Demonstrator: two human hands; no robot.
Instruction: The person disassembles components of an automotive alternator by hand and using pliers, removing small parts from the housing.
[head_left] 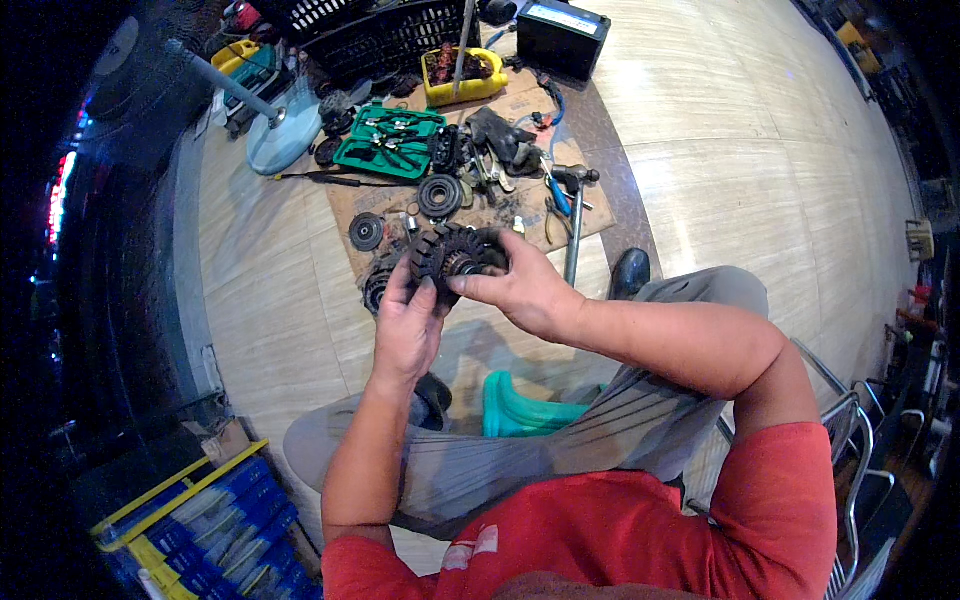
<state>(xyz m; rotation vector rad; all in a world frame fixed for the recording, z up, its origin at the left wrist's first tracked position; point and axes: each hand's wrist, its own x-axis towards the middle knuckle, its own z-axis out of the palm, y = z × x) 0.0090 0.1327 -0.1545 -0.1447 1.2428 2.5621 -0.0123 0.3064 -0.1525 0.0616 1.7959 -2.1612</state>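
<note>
Over the near edge of the cardboard, both my hands hold a blackened metal rotor [432, 256] with claw-like teeth round its rim and a copper-coloured ring near its middle. My left hand [408, 330] grips its left and near side, thumb on top. My right hand [525, 285] curls round its right side, with the thumb pressed near the centre. Part of the rotor is hidden by my fingers. Just beyond lie a round pulley-like part [439, 197] and a flat dark disc [367, 232]. A dark round housing [376, 285] sits partly behind my left hand.
On the cardboard [590, 222] lie a hammer [575, 225], pliers [556, 222], dark gloves [505, 140] and a green tool case [390, 140]. Farther back stand a cut yellow container [465, 80], a black crate [385, 40] and a battery [563, 38]. Green boots [505, 405] are near my legs.
</note>
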